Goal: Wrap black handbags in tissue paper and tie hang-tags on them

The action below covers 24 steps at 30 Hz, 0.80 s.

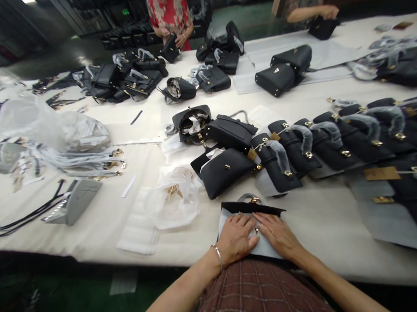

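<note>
A black handbag (pixel 253 207) lies at the table's front edge, right against my body, its flap raised at the far side. Over its front is a pale, thin sheet (pixel 229 215), with a small gold clasp (pixel 256 230) showing near the middle. My left hand (pixel 235 238) presses flat on the sheet, fingers stretched out. Beside it my right hand (pixel 277 232) also lies flat with straight fingers. Both sets of fingertips point toward the flap. Behind the flap, a clear-wrapped handle (pixel 250 199) with gold hardware is partly visible.
Finished-looking black bags (pixel 283 163) with wrapped handles line the right. An open bag (pixel 228 173) lies just beyond, with a white plastic bag (pixel 178 200) at its left. Straps (pixel 85 159) and a grey wedge (pixel 75 200) lie left. Two people (pixel 171 12) handle bags across the table.
</note>
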### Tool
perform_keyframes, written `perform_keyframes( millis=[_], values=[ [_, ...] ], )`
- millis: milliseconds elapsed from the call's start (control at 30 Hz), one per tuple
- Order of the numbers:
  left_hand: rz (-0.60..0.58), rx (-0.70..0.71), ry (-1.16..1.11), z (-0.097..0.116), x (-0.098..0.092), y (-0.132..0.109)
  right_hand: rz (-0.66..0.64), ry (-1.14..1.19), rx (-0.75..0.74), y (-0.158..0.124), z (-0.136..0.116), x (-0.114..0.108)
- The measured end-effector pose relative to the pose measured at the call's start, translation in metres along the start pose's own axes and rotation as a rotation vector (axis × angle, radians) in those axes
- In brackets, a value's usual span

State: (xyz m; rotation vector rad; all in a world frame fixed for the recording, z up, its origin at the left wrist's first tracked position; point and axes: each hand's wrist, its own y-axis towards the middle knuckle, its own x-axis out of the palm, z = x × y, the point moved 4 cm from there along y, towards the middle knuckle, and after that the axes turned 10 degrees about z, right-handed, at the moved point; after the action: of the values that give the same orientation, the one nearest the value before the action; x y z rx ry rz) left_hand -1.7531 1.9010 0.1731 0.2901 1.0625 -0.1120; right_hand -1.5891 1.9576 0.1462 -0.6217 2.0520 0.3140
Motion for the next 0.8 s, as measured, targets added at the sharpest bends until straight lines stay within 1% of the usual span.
perform_keyframes(
  millis=[33, 67, 100, 167, 200, 233, 267, 333, 367, 400, 467, 533, 600, 667, 700, 733, 767, 800],
  values=[
    [0.003, -0.001, 0.0, 0.0, 0.0, 0.001, 0.042, 0.066, 0.011, 0.001, 0.0, -0.006],
    [0.002, 0.003, -0.001, 0.0, -0.001, 0.001, 0.111, 0.131, 0.028, 0.004, -0.001, -0.016],
    [-0.001, 0.01, -0.002, 0.0, -0.002, 0.001, 0.206, 0.181, 0.046, 0.008, -0.002, -0.027],
    [-0.007, 0.017, 0.0, 0.001, -0.004, 0.002, 0.411, 0.205, 0.061, 0.023, -0.008, -0.051],
    [-0.01, 0.015, 0.001, 0.001, -0.005, 0.002, 0.475, 0.187, 0.053, 0.034, -0.012, -0.059],
    [-0.015, 0.011, 0.003, 0.0, -0.006, 0.002, 0.476, 0.158, 0.039, 0.047, -0.015, -0.064],
    [-0.021, 0.004, 0.005, 0.0, -0.006, 0.003, 0.42, 0.133, 0.028, 0.061, -0.019, -0.066],
    [-0.036, -0.005, 0.011, 0.0, -0.007, 0.003, 0.22, 0.104, 0.019, 0.087, -0.023, -0.061],
    [-0.042, -0.005, 0.014, 0.0, -0.007, 0.003, 0.127, 0.097, 0.013, 0.094, -0.024, -0.058],
    [-0.044, -0.006, 0.016, 0.0, -0.007, 0.003, 0.064, 0.091, 0.004, 0.098, -0.026, -0.055],
    [-0.036, -0.007, 0.008, 0.0, -0.007, 0.003, 0.029, 0.077, -0.018, 0.093, -0.031, -0.052],
    [-0.022, -0.015, -0.011, 0.0, -0.006, 0.003, 0.028, 0.055, -0.055, 0.074, -0.038, -0.048],
    [-0.023, -0.045, -0.024, -0.001, -0.006, 0.002, 0.068, 0.043, -0.122, 0.05, -0.046, -0.045],
    [-0.047, -0.081, -0.027, -0.001, -0.005, 0.001, 0.141, 0.033, -0.183, 0.031, -0.051, -0.044],
    [-0.059, -0.089, -0.028, -0.002, -0.006, 0.001, 0.167, 0.029, -0.195, 0.027, -0.052, -0.046],
    [-0.068, -0.084, -0.031, -0.001, -0.006, 0.001, 0.162, 0.028, -0.188, 0.027, -0.052, -0.047],
    [-0.073, -0.067, -0.034, -0.001, -0.007, 0.001, 0.12, 0.03, -0.171, 0.032, -0.05, -0.049],
    [-0.075, -0.043, -0.036, 0.0, -0.008, 0.001, 0.05, 0.032, -0.148, 0.039, -0.048, -0.05]
  ],
)
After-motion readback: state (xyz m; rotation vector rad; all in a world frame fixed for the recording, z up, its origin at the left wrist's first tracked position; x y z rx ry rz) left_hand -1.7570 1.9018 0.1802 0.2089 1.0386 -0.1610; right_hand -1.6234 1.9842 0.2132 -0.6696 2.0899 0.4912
